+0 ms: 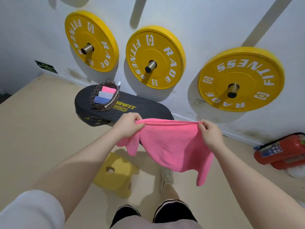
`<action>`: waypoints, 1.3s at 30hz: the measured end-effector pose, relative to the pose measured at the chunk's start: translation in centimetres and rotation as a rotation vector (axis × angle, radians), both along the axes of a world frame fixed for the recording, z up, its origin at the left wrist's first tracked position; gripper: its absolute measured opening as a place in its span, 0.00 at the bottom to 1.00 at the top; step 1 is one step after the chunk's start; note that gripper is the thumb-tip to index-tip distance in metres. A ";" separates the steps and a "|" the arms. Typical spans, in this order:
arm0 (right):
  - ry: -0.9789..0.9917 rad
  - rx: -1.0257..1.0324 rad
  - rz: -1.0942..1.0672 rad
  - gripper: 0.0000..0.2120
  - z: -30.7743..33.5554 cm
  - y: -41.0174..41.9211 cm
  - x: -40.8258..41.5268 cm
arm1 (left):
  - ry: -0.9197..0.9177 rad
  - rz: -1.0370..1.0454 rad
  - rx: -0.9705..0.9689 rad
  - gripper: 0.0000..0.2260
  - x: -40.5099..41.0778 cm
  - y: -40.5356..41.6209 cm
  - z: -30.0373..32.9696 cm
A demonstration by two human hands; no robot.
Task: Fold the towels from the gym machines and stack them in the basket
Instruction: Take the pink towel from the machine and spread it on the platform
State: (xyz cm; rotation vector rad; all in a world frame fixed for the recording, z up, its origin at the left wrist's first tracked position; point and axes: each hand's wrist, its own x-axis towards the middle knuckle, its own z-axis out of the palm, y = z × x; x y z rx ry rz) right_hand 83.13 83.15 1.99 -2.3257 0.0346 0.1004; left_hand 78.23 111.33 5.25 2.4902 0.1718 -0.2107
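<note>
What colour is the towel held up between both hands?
Pink. The towel, stretched between the left hand and right hand, shows plainly in the head view.

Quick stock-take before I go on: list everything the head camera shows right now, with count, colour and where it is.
Held towel: one, pink, stretched in the air between both hands.
Basket: one, dark woven, on the pad.
Folded towels: three, pink, grey, blue, side by side in the basket.
Pad: one, black, on the floor by the wall.
Plates: three, yellow, on wall pegs.
Stool: one, yellow, on the floor under the held towel.
Extinguishers: apparently two, red, lying at the right.
Socket: one, white, low on the wall.
Left hand: grips the towel's top edge.
Right hand: grips the same edge.
</note>
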 end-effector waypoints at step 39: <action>-0.233 -0.441 0.063 0.12 -29.5 20.3 36.3 | -0.096 -0.359 -0.012 0.12 45.7 23.6 -31.5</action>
